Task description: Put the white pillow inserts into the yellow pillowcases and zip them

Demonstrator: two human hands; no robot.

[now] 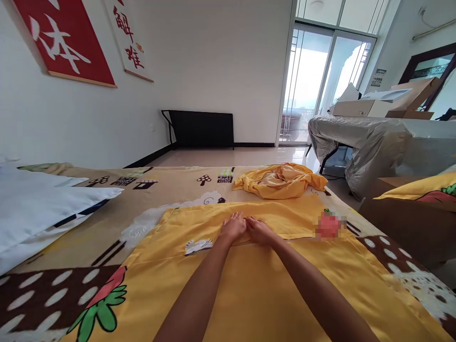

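A large yellow printed cloth [270,289] is spread over the surface in front of me, its far part lying as a folded band across it. My left hand [234,226] rests palm down on this band, just right of a small white printed figure. Touching or nearly touching it, my right hand [258,230] also lies on the band, its fingers pointing toward the left hand. Both hands look flat with nothing in them, though some fingertips are hard to make out. Beyond them sits a crumpled yellow cloth [280,181] in a loose heap.
Under the cloth is a beige and brown patterned blanket [149,213]. White pillows [46,209] lie at the left. On the right, a plastic-covered table [377,137] carries an open cardboard box [415,97], and another yellow printed piece [423,187] rests below it. A black folded panel [201,128] leans by the wall.
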